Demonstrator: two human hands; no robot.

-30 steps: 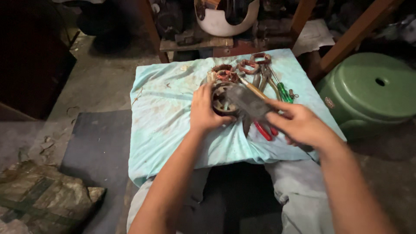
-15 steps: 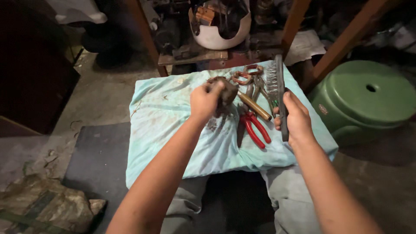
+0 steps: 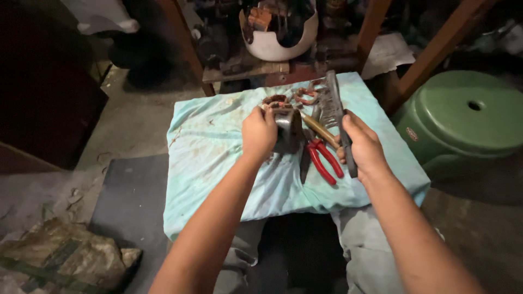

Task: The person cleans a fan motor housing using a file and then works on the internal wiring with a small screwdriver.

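Turquoise cloth (image 3: 218,163), stained with rusty smears, covers a small work surface in front of the person, whose knees in grey trousers show just below its near edge. The left hand (image 3: 259,132) is raised over the middle of the cloth with its fingers curled tight around a dull grey metal ring-shaped part (image 3: 287,129), which looks like a small motor stator; the part sits upright in the grip, its rounded side facing right, above the cloth rather than lying on it. The right hand (image 3: 360,147) is closed around the dark handle of a long flat metal tool (image 3: 333,106), toothed along one side like a coarse file or saw blade, held almost upright with its tip pointing away from the person. Between the two hands, red-handled pliers (image 3: 322,160) lie on the cloth, handles toward the person, and a wooden-handled tool (image 3: 321,132) lies slantwise just beyond them, close to the grey part. Farther back on the cloth sits a small heap of copper-coloured wire coils (image 3: 302,97), beside the tip of the flat tool. Beyond the cloth a white rounded housing (image 3: 275,46) with dark parts inside rests on a low wooden stand. A green plastic stool (image 3: 463,120) stands to the right, near the cloth's corner, and a crumpled sack (image 3: 60,261) lies on the concrete floor at lower left, well apart from the hands.
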